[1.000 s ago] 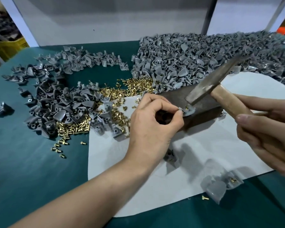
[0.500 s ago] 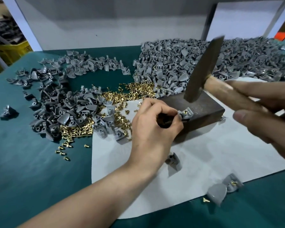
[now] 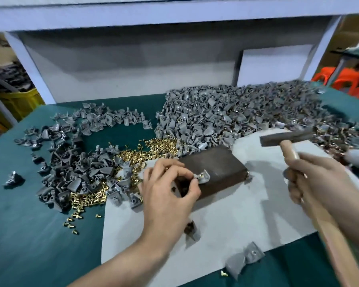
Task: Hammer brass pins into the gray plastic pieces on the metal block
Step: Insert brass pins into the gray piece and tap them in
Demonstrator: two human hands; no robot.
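Observation:
A dark metal block (image 3: pixel 218 166) lies on white paper (image 3: pixel 236 214) mid-table. On its near edge sits a gray plastic piece (image 3: pixel 203 177) with a brass pin in it. My left hand (image 3: pixel 168 189) pinches that piece with thumb and forefinger; a loose brass pin shows between its fingers. My right hand (image 3: pixel 317 179) grips the wooden handle of a hammer (image 3: pixel 286 136), whose steel head hangs raised to the right of the block, well clear of the piece.
A large heap of gray pieces (image 3: pixel 247 114) fills the back right. A smaller pile (image 3: pixel 71 162) lies on the left of the green mat (image 3: pixel 29 235). Loose brass pins (image 3: pixel 145 150) are scattered between them. Two gray pieces (image 3: pixel 243 257) lie near the paper's front edge.
The hammer has swung up and away to the right of the block. My left hand stays pinched on the piece. The camera has tilted up.

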